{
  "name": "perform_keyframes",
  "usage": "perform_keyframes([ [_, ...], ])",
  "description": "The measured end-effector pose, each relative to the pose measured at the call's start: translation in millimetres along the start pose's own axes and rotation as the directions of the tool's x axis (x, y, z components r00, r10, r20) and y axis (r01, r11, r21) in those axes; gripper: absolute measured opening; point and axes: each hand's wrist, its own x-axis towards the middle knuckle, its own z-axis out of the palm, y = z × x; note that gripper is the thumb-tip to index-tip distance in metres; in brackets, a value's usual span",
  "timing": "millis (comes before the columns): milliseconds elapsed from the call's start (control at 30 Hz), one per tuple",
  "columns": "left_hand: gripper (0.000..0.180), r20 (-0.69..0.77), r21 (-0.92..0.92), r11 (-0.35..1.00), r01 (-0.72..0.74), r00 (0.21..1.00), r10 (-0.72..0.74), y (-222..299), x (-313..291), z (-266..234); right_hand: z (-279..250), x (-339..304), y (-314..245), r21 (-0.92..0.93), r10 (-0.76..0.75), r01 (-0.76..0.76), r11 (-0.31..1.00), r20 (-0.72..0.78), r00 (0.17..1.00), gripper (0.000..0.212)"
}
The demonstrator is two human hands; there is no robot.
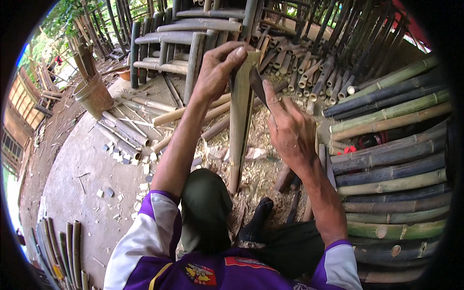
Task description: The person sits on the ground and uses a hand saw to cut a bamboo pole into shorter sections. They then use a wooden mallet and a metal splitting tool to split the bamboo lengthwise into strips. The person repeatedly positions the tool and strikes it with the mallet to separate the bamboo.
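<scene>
My left hand (223, 67) is closed round the upper end of a long bamboo piece (239, 116), which stands nearly upright in front of me and narrows toward the ground. In my right hand (292, 123) is a knife (257, 86) with a dark, broad blade, my index finger stretched along its back. The blade lies close against the right edge of the bamboo, near its top; whether it touches cannot be made out. My fingers hide the knife's handle.
Bamboo poles (391, 183) lie stacked along the right. Cut bamboo tubes (309, 72) are heaped at the back, beside a bamboo frame (188, 41). Split lengths (125, 130), small offcuts (145, 186) and shavings (261, 169) litter the ground. A bucket (94, 94) stands far left.
</scene>
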Motion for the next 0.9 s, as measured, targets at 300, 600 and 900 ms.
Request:
perform_keyframes([
  [300,0.044,-0.076,0.063,0.998,0.007,0.997,-0.002,-27.4,19.4,-41.7,93.7,-87.4,-12.8,0.107,-0.008,-0.018,0.994,0.245,0.969,0.069],
  [600,0.034,-0.298,-0.001,0.987,0.164,0.942,-0.157,-79.9,57.8,-82.4,176.3,-200.0,-28.2,0.165,0.027,-0.121,0.979,0.482,0.876,0.068],
  [900,0.029,-0.208,-0.124,0.971,0.204,0.952,-0.226,-102.1,63.2,-120.5,221.4,-298.5,-48.2,0.181,0.079,-0.201,0.963,0.524,0.848,0.068],
])
